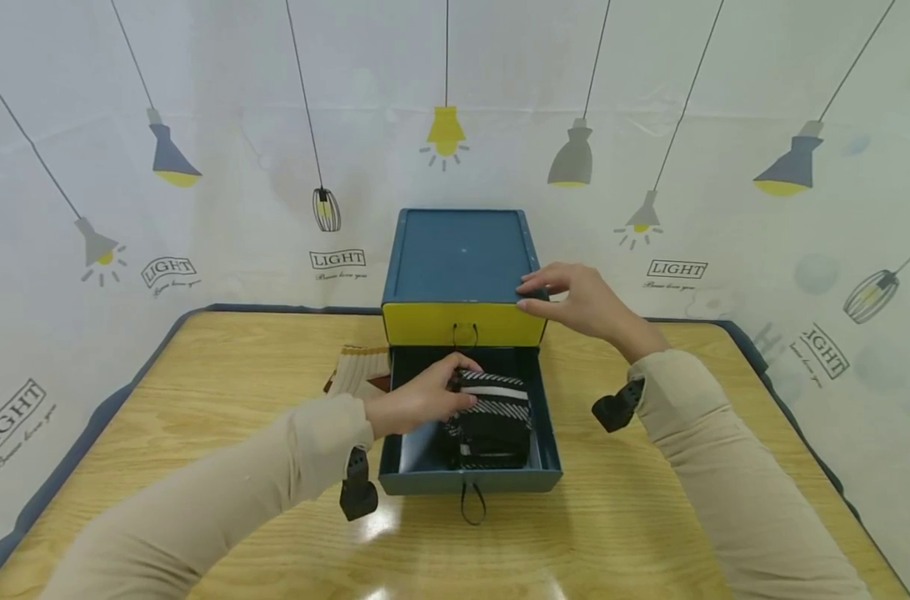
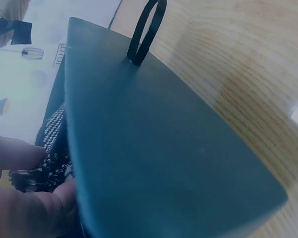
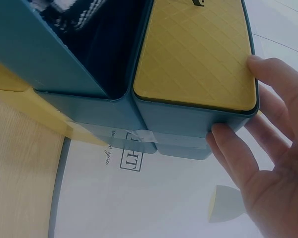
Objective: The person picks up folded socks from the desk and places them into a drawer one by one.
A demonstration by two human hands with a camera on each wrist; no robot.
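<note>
The only readable word is "LIGHT", printed in framed capitals on the white backdrop cloth (image 1: 725,100) behind the table. It shows left of the blue box at (image 1: 337,259), right of it at (image 1: 677,269), and farther left at (image 1: 168,271). A line of cursive script sits under each, too small to read. The right wrist view shows part of one such label (image 3: 130,157).

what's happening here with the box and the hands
A person works at a blue drawer box on a wooden table. The lower drawer is pulled open. The left hand grips black-and-white striped socks inside it, while the right hand rests on the box's top right corner.
</note>
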